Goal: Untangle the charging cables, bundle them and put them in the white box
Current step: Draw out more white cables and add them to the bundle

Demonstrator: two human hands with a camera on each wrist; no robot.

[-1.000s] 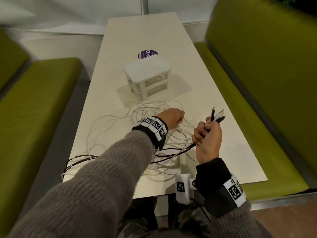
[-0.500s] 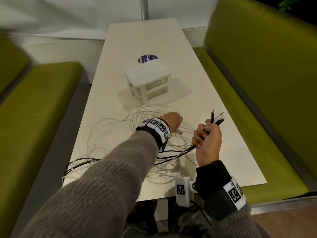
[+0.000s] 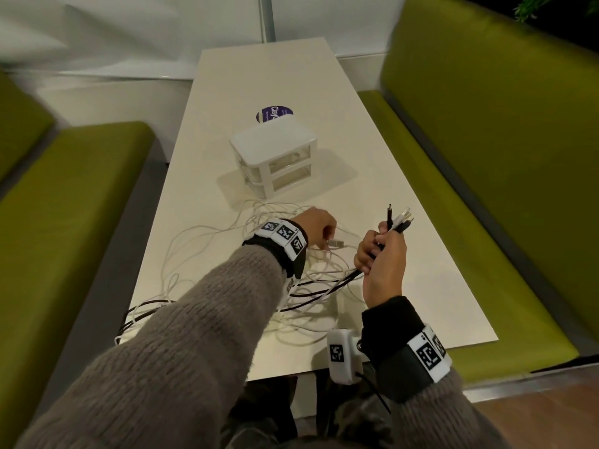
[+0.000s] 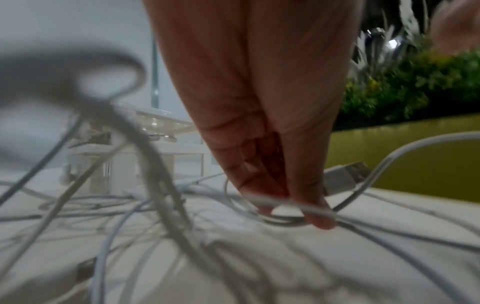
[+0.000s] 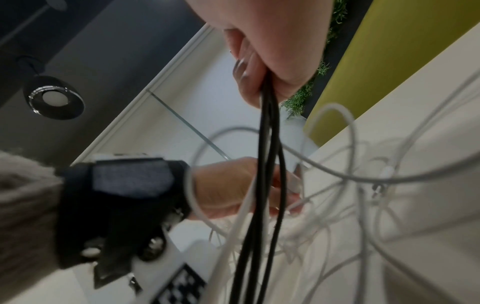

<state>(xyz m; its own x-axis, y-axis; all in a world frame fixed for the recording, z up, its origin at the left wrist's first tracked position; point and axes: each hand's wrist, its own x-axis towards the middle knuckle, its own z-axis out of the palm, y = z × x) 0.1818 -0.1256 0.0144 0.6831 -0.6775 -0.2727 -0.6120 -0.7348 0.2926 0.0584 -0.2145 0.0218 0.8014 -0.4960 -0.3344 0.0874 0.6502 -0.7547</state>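
A tangle of white and black charging cables (image 3: 207,280) lies on the near half of the table (image 3: 431,286). My right hand (image 3: 382,254) grips a bunch of black and white cable ends (image 3: 399,219), plugs pointing up; the black cords (image 5: 267,164) hang from its fist. My left hand (image 3: 319,225) reaches down into the tangle, fingertips (image 4: 320,223) together, pinching a thin white cable (image 4: 280,202) next to a white USB plug (image 3: 335,244). The white box (image 3: 274,147), a small two-drawer unit, stands beyond the tangle with its drawers pushed in.
A round purple sticker (image 3: 274,113) lies behind the box. Green benches (image 3: 71,202) (image 3: 486,157) flank the table on both sides. Some cables hang over the near left table edge (image 3: 129,322). A green plant (image 4: 405,86) stands behind the right bench.
My left hand has dipped a little lower into the tangle, and a white USB plug now shows beside its fingers. The right hand keeps its hold in the same place.
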